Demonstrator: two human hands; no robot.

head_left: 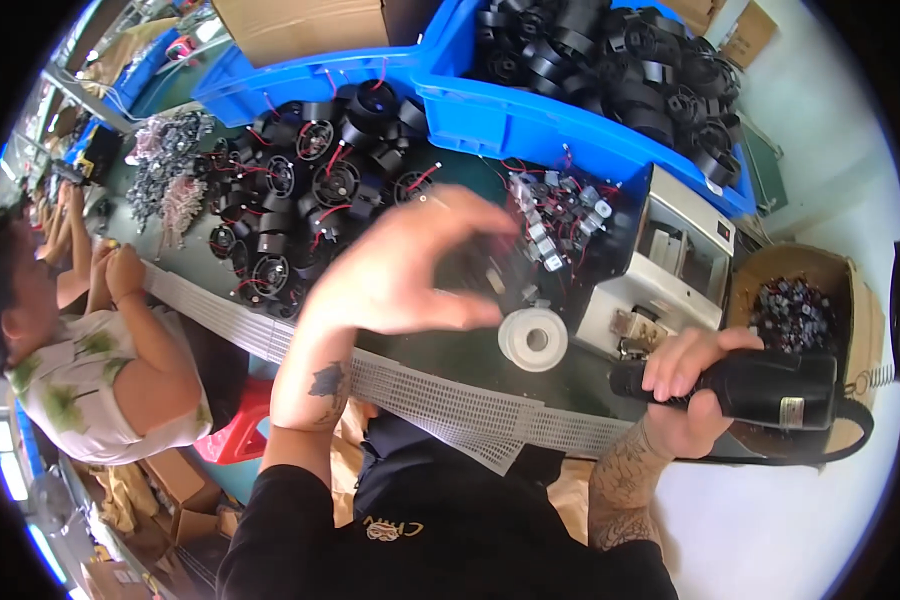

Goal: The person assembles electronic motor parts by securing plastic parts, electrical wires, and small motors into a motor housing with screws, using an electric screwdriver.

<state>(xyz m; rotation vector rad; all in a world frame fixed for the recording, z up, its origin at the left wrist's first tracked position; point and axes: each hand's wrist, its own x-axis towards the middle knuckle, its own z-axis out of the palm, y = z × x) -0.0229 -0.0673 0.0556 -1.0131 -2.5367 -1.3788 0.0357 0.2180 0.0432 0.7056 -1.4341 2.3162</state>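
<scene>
My right hand (692, 385) is wrapped round a thick black electric screwdriver (770, 388), held almost level, with a cord looping off its rear end. Blurred by motion, my left hand (400, 265) is over the bench, thumb and fingers spread apart. Between and beyond its fingers are smeared streaks that I cannot make out. A white ring-shaped fixture (534, 338) with a hole in its middle stands on the bench near my left fingertips. Past that hand lies a pile of small grey and white parts with red and black wires (555, 215).
Black round housings with red wires (320, 180) cover the bench at left. Blue bins (510, 115) stand behind. A white boxy machine (660, 265) and a carton of small parts (835, 270) are at right. A person (110, 360) works at far left.
</scene>
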